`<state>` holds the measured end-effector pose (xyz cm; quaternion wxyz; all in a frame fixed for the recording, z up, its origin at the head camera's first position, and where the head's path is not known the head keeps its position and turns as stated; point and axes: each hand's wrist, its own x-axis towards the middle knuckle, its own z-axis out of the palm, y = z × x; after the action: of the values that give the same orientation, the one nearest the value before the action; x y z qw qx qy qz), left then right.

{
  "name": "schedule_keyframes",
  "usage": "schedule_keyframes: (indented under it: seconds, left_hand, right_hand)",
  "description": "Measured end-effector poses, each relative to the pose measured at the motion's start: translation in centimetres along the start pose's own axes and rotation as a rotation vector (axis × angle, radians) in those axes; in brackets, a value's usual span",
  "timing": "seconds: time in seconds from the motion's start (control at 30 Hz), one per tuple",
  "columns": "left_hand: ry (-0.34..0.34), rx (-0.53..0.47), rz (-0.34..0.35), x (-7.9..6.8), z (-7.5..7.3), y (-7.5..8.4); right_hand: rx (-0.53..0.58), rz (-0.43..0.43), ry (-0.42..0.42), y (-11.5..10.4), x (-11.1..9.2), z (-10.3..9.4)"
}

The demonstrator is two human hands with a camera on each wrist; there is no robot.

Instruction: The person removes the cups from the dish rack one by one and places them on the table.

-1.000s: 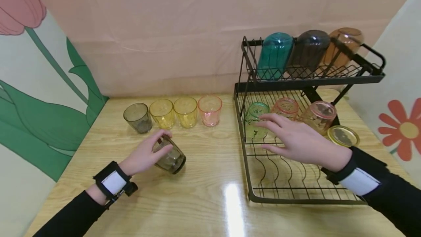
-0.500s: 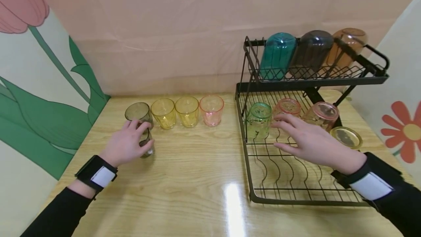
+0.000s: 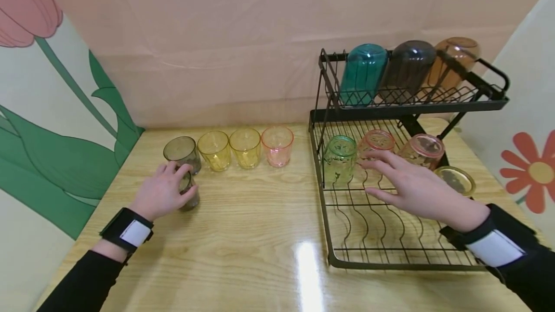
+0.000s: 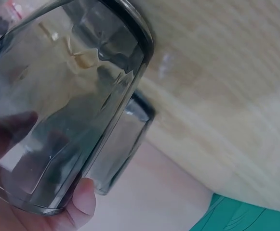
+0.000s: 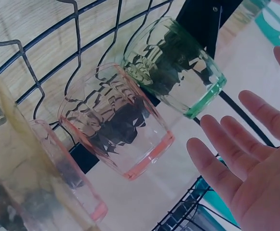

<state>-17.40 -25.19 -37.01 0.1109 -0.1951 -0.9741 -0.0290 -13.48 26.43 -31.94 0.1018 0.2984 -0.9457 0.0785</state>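
My left hand [image 3: 161, 191] grips a smoky grey glass [image 3: 189, 200] on the left of the table. Large in the left wrist view, this glass [image 4: 67, 110] has the thumb at its rim and fingers showing through its wall. Just beyond it stands a second grey glass [image 3: 178, 148], the left end of a row with two yellow glasses [image 3: 215, 154] and a pink one [image 3: 277, 150]. Over the black dish rack [image 3: 327, 235], my right hand [image 3: 409, 189] hovers with fingers spread and nothing in them. A green glass [image 5: 173, 72] and a pink-rimmed glass [image 5: 120, 125], both upside down, are near its fingertips.
On the rack's upper tier, a teal glass [image 3: 363, 73], a dark grey one [image 3: 409, 69] and an orange-brown one [image 3: 455, 59] stand upside down. Below, another pink-based glass [image 3: 422, 150] and a gold-rimmed one [image 3: 456, 180] sit to the right. A pink backdrop [image 3: 217, 37] hangs behind.
My left hand has carried the grey glass leftward and back, up to the row, and turned it more upright. My right hand has drifted slightly right, away from the green glass.
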Motion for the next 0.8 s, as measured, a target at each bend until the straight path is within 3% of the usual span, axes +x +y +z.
schedule_keyframes:
  seconds: [0.27, 0.8]
  left_hand:
    - [0.025, -0.006, -0.018, -0.2, 0.8, -0.1]
    - [0.164, -0.066, -0.064, 0.2, 1.4, -0.2]
  right_hand:
    - [0.008, -0.002, 0.034, 0.4, -0.5, 0.0]
    - [-0.017, -0.008, 0.082, 0.9, -1.2, -0.2]
